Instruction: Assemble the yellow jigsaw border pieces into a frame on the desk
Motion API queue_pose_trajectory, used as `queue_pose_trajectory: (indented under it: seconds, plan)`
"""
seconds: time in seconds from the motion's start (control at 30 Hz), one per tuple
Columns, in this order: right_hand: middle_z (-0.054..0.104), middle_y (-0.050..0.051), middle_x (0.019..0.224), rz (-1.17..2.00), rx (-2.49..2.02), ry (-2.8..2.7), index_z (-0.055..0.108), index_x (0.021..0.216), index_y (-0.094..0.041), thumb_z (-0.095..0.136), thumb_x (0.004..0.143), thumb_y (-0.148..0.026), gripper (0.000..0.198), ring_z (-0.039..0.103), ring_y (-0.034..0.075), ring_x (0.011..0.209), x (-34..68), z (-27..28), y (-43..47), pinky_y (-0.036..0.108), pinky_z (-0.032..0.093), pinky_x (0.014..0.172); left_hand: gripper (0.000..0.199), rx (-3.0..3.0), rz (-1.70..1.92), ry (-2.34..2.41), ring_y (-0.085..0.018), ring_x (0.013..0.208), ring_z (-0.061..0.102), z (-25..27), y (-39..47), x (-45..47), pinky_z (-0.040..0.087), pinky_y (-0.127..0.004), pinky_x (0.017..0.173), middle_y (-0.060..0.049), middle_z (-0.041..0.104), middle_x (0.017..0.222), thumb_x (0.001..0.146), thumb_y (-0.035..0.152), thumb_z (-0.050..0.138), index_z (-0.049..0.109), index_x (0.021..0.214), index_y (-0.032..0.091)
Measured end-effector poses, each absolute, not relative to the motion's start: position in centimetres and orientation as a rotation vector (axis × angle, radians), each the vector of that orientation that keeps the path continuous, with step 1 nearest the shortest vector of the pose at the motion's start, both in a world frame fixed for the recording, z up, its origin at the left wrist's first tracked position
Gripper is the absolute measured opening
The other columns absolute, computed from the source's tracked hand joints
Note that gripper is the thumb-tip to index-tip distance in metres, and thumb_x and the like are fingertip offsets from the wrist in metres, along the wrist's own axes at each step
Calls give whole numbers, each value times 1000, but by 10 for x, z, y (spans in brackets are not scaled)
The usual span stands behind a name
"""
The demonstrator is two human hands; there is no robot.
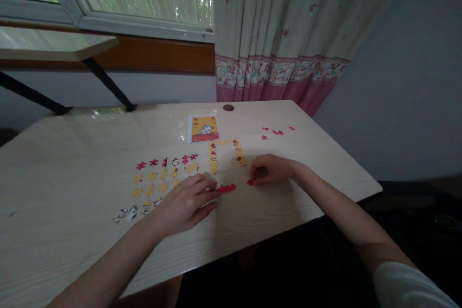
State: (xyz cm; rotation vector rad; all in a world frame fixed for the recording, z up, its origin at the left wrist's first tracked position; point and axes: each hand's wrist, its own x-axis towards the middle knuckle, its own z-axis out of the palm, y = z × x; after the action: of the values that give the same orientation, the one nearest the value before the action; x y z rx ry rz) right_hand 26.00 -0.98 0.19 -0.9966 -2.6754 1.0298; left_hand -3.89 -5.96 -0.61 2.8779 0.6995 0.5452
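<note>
A red puzzle piece [250, 182] is pinched between the fingertips of my right hand [272, 169], low over the table. My left hand [189, 202] lies palm down with fingers stretched out, its fingertips at the left end of a joined red puzzle strip [227, 188]. Behind the strip is a partly joined yellow puzzle border [224, 142], with a top and two sides. Rows of loose yellow puzzle pieces [163, 174] and red puzzle pieces [140, 166] lie left of it. Black-and-white puzzle pieces [133, 211] lie nearer, some hidden by my left hand.
A reference picture [204, 129] of a white animal on yellow and red lies behind the border. Several red pieces [277, 133] are scattered at the right rear of the wooden table [90, 192]. A raised shelf [54, 44] stands at the back left, a curtain [274, 33] behind.
</note>
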Motion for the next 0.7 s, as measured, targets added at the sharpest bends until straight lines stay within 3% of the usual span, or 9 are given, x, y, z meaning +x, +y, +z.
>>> queue_pose_trajectory:
  seconds: [0.23,0.4,0.57,0.7]
  plan:
    - [57,0,68,873,-1229,-2476,65,79,-14,60,77,-30,17,49,10,62,292,12,5,23,38,59,20,2837,624,715,-20,92,55,-3,-58,-40,47,-33,78,-7,63,97,89,22,51,64,103,20]
    - [55,1,63,549,-1583,-2204,64,78,-14,53,80,-37,25,44,11,56,348,5,29,23,33,54,17,2853,623,737,-20,90,54,-3,-56,-42,46,-33,77,-7,62,94,89,22,51,65,99,19]
    - [61,6,66,198,-1797,-1919,66,82,-12,50,82,-37,30,50,14,59,389,-9,49,26,35,58,17,2890,627,755,-20,88,53,-5,-53,-44,46,-33,76,-7,63,91,90,22,49,65,94,18]
    - [65,9,72,109,-1844,-1873,69,88,-11,49,82,-34,31,52,16,61,398,-18,57,28,38,62,17,2887,623,775,-20,86,53,-7,-52,-46,46,-33,75,-7,63,89,90,23,49,66,93,18]
